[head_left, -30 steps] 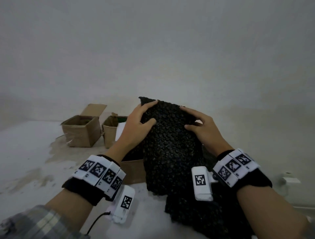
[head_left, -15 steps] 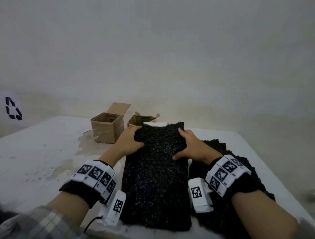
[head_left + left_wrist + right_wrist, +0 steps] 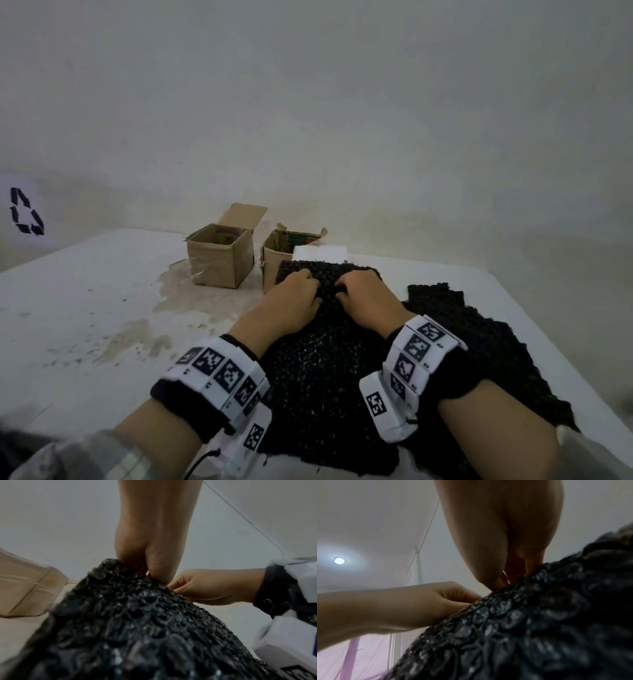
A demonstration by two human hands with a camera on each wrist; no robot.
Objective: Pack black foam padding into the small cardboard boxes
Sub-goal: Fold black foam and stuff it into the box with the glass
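Foam sheet (image 3: 322, 373) on the surface (image 3: 85, 308), none visibly packed.
Left hand (image 3: 291, 301) and right hand (image 3: 368, 299) each have a grip pinching it; 2 cardboard boxes (image 3: 219, 260) wait open.

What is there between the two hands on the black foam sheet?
In the head view, only a narrow strip of the black foam sheet shows between the left hand and the right hand; both pinch it.
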